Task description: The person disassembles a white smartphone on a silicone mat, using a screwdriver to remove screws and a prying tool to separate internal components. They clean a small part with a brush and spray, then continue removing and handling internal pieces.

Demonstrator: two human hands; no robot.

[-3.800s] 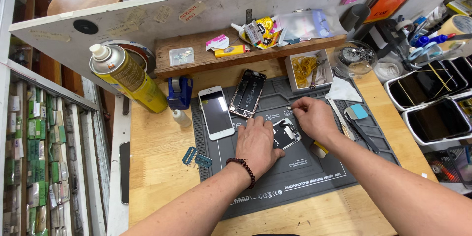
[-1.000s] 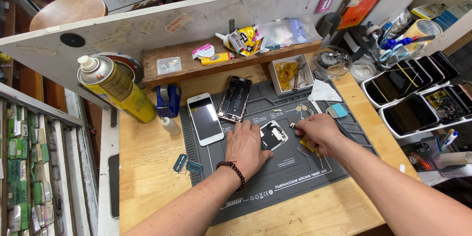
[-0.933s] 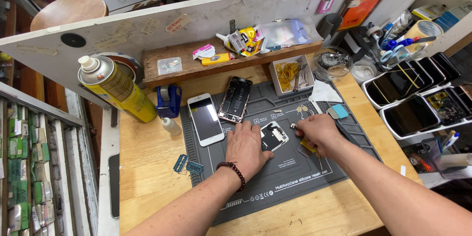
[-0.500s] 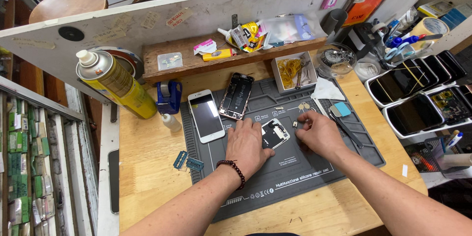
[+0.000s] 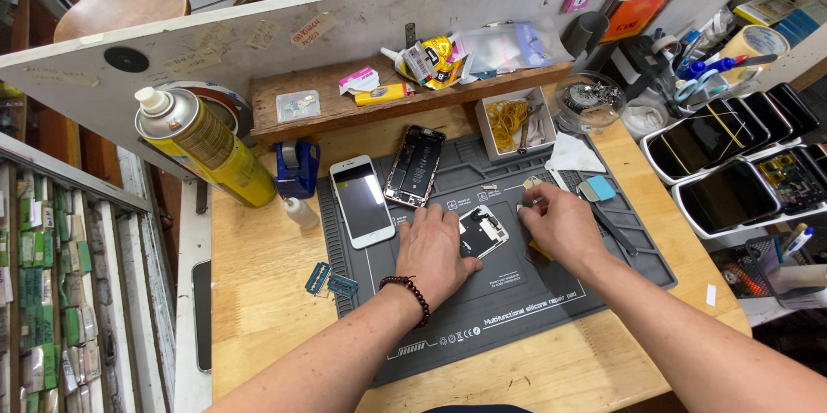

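My left hand (image 5: 438, 249) lies flat on the dark grey silicone repair mat (image 5: 551, 310). Its thumb and forefinger bracket a small black phone part (image 5: 482, 230) and steady it. My right hand (image 5: 560, 225) rests just right of that part. Its fingertips touch small metal pieces (image 5: 529, 184) on the mat, and a yellow-handled tool (image 5: 540, 250) shows under its palm. A white phone (image 5: 362, 200) lies face up at the mat's left. An opened phone body (image 5: 415, 167) lies beside it.
A yellow spray can (image 5: 207, 150) and a blue tape dispenser (image 5: 296, 168) stand at the left. A box of yellow bands (image 5: 515, 124) and a glass bowl (image 5: 589, 100) sit behind the mat. White trays of phones (image 5: 732, 155) are at the right. Razor blades (image 5: 331, 281) lie left of the mat.
My right hand has moved away from me, from beside the black part up to the small metal pieces. My left hand has stayed on the part.
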